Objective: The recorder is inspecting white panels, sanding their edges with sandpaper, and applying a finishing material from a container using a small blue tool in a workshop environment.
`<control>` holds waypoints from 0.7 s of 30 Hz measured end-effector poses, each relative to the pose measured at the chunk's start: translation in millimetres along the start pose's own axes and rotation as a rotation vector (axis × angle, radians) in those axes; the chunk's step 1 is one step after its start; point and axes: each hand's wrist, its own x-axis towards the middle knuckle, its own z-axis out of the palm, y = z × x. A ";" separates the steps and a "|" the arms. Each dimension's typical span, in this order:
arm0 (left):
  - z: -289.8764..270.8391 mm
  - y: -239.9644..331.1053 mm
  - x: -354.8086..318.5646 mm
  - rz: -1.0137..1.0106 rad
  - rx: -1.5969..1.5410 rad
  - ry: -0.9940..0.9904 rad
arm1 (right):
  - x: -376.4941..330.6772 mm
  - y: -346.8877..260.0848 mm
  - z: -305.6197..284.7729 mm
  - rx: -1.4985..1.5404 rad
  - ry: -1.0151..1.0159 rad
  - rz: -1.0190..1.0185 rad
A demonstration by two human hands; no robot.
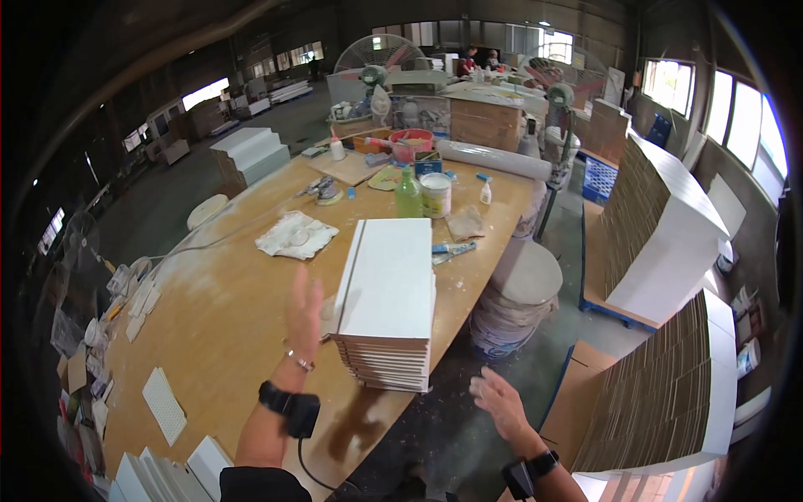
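Note:
A neat stack of white panels (386,280) stands on the wooden worktable (209,309), its layered edges facing me. My left hand (305,316) is raised just left of the stack, fingers stretched out and holding nothing. To the right of the stack, past the table edge, my right hand (500,406) hangs over the floor with its fingers apart and nothing in them. Neither hand appears to touch the panels. A crumpled white cloth (297,235) lies beyond my left hand. Behind the stack stand a green bottle (408,197) and a white tub (436,197).
Lidded buckets (525,276) stand against the table's right side. Tall stacks of white-faced boards (669,226) rest on pallets at the right. A perforated white sheet (165,406) lies on the near left tabletop. A power sander (324,191) and a plastic-wrapped roll (493,159) lie farther back.

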 end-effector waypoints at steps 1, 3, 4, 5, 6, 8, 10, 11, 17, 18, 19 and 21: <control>-4.9 31.6 -18.9 0.006 -0.006 -0.027 | -27.5 25.2 -29.3 0.042 0.070 0.086; -2.4 83.2 -63.0 0.123 -0.389 -0.012 | -84.2 85.2 -88.7 0.127 0.210 0.249; 11.4 92.2 -86.1 0.125 -0.398 -0.043 | -112.8 114.2 -118.6 0.171 0.294 0.332; 28.7 101.2 -111.5 0.193 -0.442 -0.235 | -131.7 143.2 -151.8 0.201 0.330 0.331; 49.2 113.8 -138.2 0.250 -0.495 -0.460 | -160.8 182.3 -184.8 0.288 0.353 0.296; 87.5 128.6 -190.7 0.087 -0.520 -0.789 | -231.0 225.5 -199.3 -0.384 0.301 0.008; 121.3 138.0 -244.9 -0.263 -0.548 -1.100 | -254.3 231.5 -197.1 0.147 0.427 0.108; 140.1 129.8 -267.1 -0.367 -0.530 -1.226 | -254.6 207.6 -192.5 0.125 0.504 0.201; 248.8 118.9 -443.9 -0.757 -0.016 -1.857 | -374.4 289.4 -224.6 0.506 0.922 0.143; 265.4 111.9 -465.8 -0.729 0.036 -1.919 | -380.7 308.9 -223.3 0.632 1.012 0.120; 278.2 101.6 -490.8 -0.740 0.099 -1.968 | -388.7 325.0 -220.4 0.684 1.043 0.120; 301.3 80.1 -532.5 -0.740 0.218 -2.026 | -396.8 339.6 -212.1 0.876 1.243 0.160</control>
